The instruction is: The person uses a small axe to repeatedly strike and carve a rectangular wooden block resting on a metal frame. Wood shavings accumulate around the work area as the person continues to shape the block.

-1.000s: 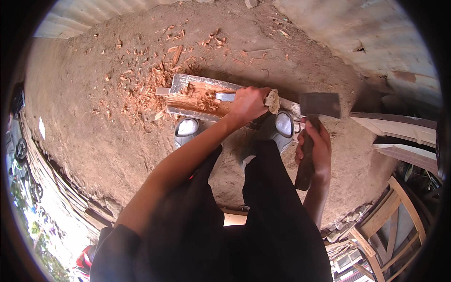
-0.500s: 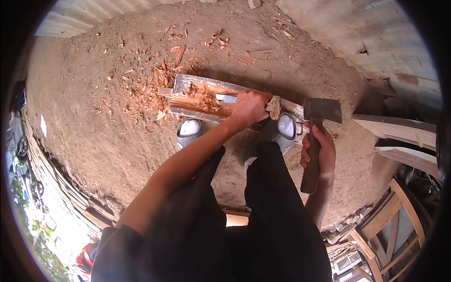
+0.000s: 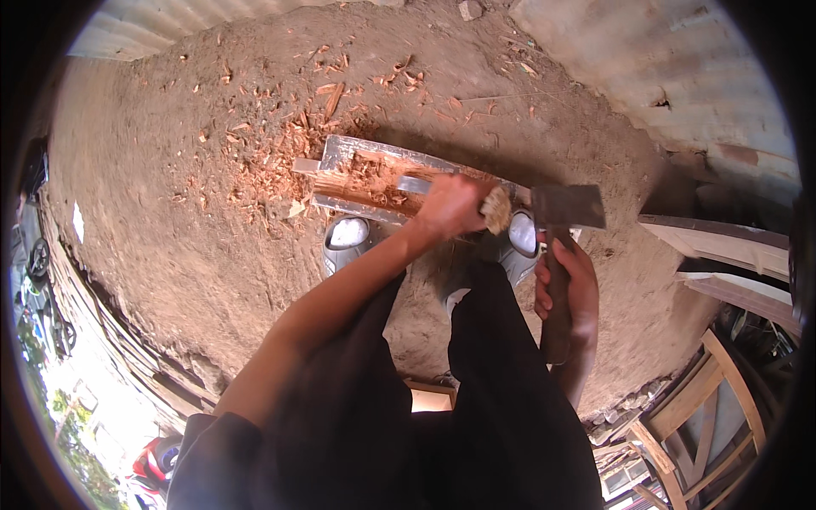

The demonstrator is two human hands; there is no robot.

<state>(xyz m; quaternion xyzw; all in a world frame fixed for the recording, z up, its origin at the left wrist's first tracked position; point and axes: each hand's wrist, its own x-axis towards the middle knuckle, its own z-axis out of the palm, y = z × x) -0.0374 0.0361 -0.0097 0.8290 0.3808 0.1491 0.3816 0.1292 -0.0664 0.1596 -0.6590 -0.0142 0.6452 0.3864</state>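
Observation:
My left hand is closed round the handle of a chisel. The flat metal blade points left into the hollowed trough of a wooden beam, and the pale, frayed handle end sticks out on the right of the fist. Loose shavings lie in the trough by the blade. My right hand grips the dark wooden handle of a mallet. Its broad dark head is just right of the chisel's handle end, with a gap between them. My shoes stand against the beam's near side.
Wood shavings are scattered over the dirt floor left of and beyond the beam. Corrugated metal sheets border the far side. Wooden boards lie at the right, with a wooden frame at the lower right.
The mallet has moved slightly left, closer to the chisel's handle end. My left hand stays on the chisel, its wrist a little shifted, and the whole view has moved slightly.

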